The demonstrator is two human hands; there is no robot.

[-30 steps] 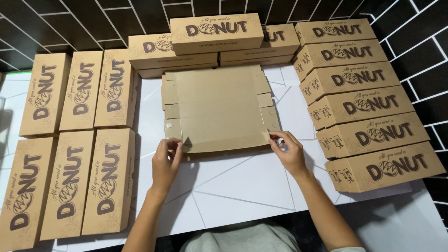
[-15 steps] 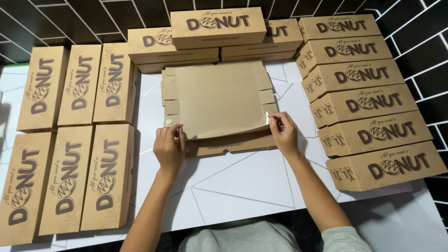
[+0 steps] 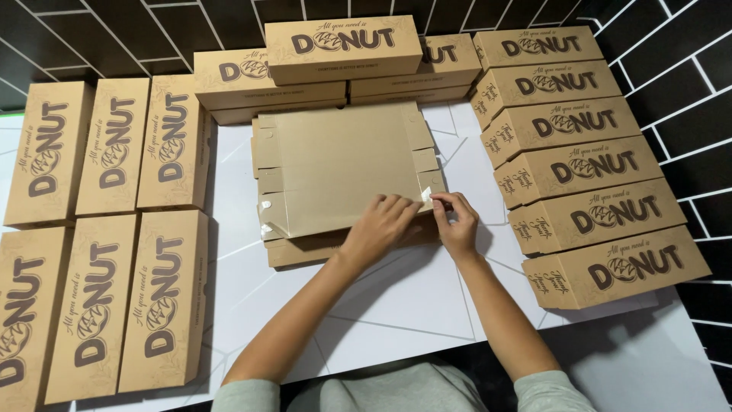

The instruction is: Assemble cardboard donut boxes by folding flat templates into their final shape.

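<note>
Left flank: finished long brown boxes [image 3: 107, 145] lie in two rows on the white tabletop [image 3: 396, 297], printed faces up, packed side by side. No change there over the last second.

Centre: the flat cardboard blank [image 3: 343, 164] lies unfolded on a short pile of like blanks, between the side rows and just in front of the boxes stacked at the back [image 3: 343, 47]. Its near edge has come up: a second ago it lay flat under your fingertips, now the near flap is turned over toward the far side, and the blank below shows along the front. A small pale patch, likely an adhesive tab, shows at the near left corner [image 3: 267, 227]; another sits at the near right corner [image 3: 427, 193].

Your left hand [image 3: 379, 229] has moved. It was out at the left near corner; now it has crossed to the right and presses flat on the folded edge, fingers spread, gripping nothing.

Your right hand [image 3: 457, 221] remains at the right near corner, fingertips pinched at the pale tab there. Whether it holds a peel strip or only the card edge, you cannot tell from this view. The two hands are now nearly touching.

Reading: the fold is made, and work has narrowed to the right corner.

Right flank: six finished boxes [image 3: 583, 164] lie fanned in a column, unmoved.
</note>
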